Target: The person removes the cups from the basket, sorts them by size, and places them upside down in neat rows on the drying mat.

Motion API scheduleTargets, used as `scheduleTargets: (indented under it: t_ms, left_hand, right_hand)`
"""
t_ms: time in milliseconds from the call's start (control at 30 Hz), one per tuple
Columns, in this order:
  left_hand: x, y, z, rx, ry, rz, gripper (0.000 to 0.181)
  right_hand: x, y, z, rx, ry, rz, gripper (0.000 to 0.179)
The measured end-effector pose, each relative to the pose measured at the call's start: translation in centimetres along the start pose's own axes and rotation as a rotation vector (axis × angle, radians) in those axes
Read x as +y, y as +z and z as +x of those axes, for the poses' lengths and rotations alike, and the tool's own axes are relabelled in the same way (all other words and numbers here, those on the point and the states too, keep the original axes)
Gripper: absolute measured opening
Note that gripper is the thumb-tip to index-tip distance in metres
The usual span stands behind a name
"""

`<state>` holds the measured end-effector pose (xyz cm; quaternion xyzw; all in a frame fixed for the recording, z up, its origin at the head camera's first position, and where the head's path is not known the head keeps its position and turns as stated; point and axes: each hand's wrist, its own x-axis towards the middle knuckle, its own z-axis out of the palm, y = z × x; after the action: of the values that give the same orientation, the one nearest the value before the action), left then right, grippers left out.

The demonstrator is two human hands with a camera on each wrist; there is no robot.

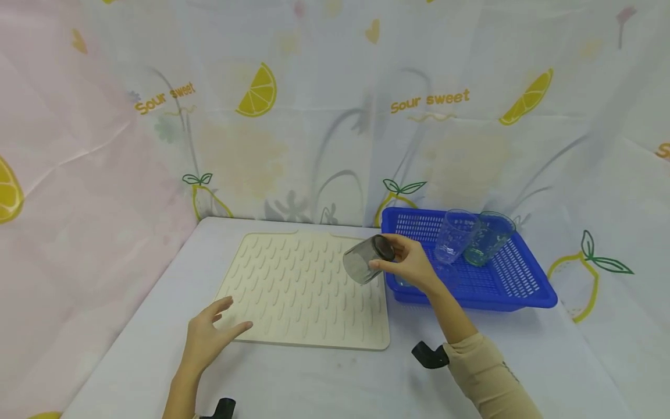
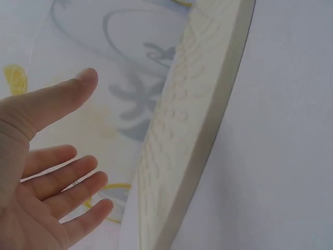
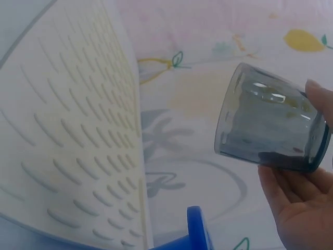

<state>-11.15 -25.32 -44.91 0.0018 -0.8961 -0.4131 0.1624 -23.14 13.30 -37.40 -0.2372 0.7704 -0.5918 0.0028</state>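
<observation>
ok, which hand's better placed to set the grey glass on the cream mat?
Right, I'd say: the right hand already grips the grey glass near its base, by the right side of the cream mat. The left hand is empty, near the opposite side.

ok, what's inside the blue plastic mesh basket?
A colourless transparent tumbler and a green transparent tumbler show inside. The right grip, holding a grey transparent tumbler, covers part of the basket on its left side; anything directly behind it can't be seen.
</observation>
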Motion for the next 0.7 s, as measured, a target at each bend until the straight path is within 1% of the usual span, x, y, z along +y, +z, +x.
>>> scheduleTargets:
  t_ms: [67,133,233,300,400,533,600,700]
  left_hand:
    - [-0.6,-0.5,-0.2,0.001,-0.048,0.018,0.067]
    - [-1.3,-0.9,-0.4,0.007,-0.081,0.043,0.07]
    - [-2.4,-1.3,-0.6,0.001,-0.117,0.079,0.075]
    - [-3.0,-1.5,-0.6,-0.016,-0.143,0.107,0.08]
    - [-4.0,-1.6,-0.5,-0.088,-0.186,0.159,0.093]
    - [-5.1,-1.5,-0.4,-0.192,-0.252,0.198,0.108]
    - [-5.4,-1.4,-0.3,-0.222,-0.287,0.19,0.11]
    - [-5.8,-1.4,-0.3,-0.248,-0.327,0.181,0.111]
  right_hand:
    - [0.3,0.1,0.0,0.003,0.004,-0.001,0.058]
    - [0.5,0.2,0.1,0.003,0.009,-0.004,0.058]
    - [0.8,0.3,0.1,-0.004,0.004,-0.007,0.057]
    - [0.9,0.4,0.3,-0.01,-0.004,-0.006,0.056]
    - [0.9,0.6,0.6,-0.01,-0.003,-0.013,0.056]
    - [1.1,0.9,1.2,-0.016,0.001,-0.025,0.057]
    - [1.0,1.1,1.5,-0.023,-0.002,-0.029,0.057]
    - [0.9,1.6,2.1,-0.03,-0.006,-0.035,0.058]
